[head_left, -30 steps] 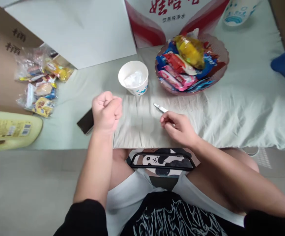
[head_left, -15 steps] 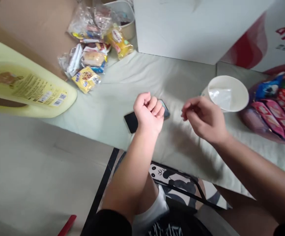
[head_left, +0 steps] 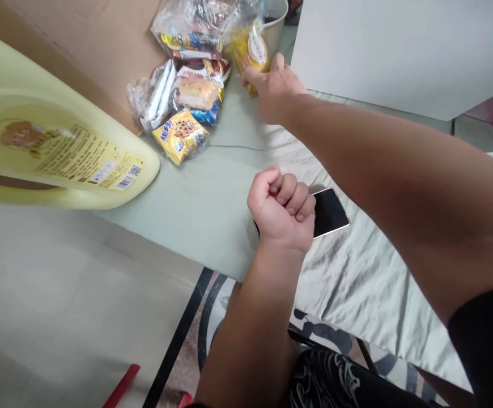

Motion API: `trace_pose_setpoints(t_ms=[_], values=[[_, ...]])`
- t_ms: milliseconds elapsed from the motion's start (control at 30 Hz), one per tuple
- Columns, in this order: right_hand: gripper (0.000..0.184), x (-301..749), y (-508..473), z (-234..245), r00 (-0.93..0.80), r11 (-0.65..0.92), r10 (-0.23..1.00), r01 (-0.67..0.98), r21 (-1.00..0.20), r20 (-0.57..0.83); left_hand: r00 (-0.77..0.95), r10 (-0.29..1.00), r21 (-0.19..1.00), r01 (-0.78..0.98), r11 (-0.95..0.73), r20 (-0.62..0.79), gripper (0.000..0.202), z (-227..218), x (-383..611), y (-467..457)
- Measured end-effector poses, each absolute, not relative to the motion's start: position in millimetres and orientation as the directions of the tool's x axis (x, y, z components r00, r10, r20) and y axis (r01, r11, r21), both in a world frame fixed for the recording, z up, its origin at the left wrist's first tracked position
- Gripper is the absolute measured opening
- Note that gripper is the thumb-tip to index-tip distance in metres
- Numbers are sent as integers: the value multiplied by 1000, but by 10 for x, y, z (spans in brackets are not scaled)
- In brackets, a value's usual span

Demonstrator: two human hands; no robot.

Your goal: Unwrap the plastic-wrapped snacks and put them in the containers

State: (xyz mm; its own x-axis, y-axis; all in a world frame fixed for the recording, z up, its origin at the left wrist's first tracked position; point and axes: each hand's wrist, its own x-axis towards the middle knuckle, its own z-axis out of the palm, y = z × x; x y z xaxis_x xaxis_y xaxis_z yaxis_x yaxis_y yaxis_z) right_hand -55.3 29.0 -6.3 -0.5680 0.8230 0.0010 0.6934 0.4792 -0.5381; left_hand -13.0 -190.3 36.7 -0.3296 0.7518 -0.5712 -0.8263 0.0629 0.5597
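My right hand point(head_left: 274, 88) reaches across to the far side of the table, with its thumb and fingers on either side of a yellow snack packet point(head_left: 249, 51). Part of that packet is covered by the fingers. My left hand point(head_left: 283, 209) is curled into a loose fist, palm side up, and nothing shows in it. It is over a dark phone point(head_left: 330, 212), hiding the phone's middle. Left of the yellow packet lie a small yellow cookie packet point(head_left: 181, 136), a wrapped bread roll point(head_left: 195, 93) and other clear-wrapped snacks point(head_left: 187, 22).
A large pale yellow jug point(head_left: 68, 141) lies at the left on the table edge. A white tub point(head_left: 276, 22) stands behind the snacks, beside a white box point(head_left: 399, 45). Brown cardboard point(head_left: 89, 45) rises at the back left. Wrinkled cloth point(head_left: 357, 272) covers the table.
My right hand has moved from beside the white cup on the right to the yellow packet at the back. My left hand stays curled over the phone. The view has shifted left.
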Motion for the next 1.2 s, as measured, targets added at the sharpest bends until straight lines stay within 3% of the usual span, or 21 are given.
trace_pose_setpoints(t_ms=[200,267,367,433,500,567,633,733,833,900,1000,1200], values=[[55,204,-279,193,-640,548,764,581,-601,78,-391,861,783,-621,12,-323,58,197,-132,-1924],[59,631,-613,338,-631,538,759,470,-700,160,-411,878,825,-565,-35,-244,59,126,-113,-1910],[47,1362,-1214,526,-503,357,836,194,-914,219,-360,916,854,-519,-41,-175,53,85,56,-1890],[45,1809,-1636,565,-410,235,891,46,-971,196,-173,979,858,-513,3,-107,48,107,301,-1916],[42,2169,-2024,499,-308,181,935,-15,-983,177,135,991,834,-544,96,-26,54,135,616,-1992],[43,2457,-2344,354,-279,171,941,-94,-981,191,397,918,794,-563,231,14,67,133,926,-2094],[50,2732,-2589,199,-328,162,921,-162,-973,208,519,854,760,-559,331,10,70,77,1160,-2177],[52,3194,-2825,78,-408,112,905,-34,-993,116,520,854,779,-545,310,24,71,-72,1320,-2204],[37,3607,-2883,79,-216,180,965,123,-976,151,554,831,898,-388,207,48,89,-203,1327,-2175],[49,3748,-2829,83,-99,231,971,166,-959,216,627,778,964,-230,135,41,96,-247,1321,-2185],[65,3737,-2694,27,-127,270,961,234,-934,246,682,731,995,-78,66,5,99,-275,1353,-2253],[36,3544,-2638,-165,-151,398,917,287,-871,370,679,731,997,-74,-31,74,103,-370,1456,-2312]])
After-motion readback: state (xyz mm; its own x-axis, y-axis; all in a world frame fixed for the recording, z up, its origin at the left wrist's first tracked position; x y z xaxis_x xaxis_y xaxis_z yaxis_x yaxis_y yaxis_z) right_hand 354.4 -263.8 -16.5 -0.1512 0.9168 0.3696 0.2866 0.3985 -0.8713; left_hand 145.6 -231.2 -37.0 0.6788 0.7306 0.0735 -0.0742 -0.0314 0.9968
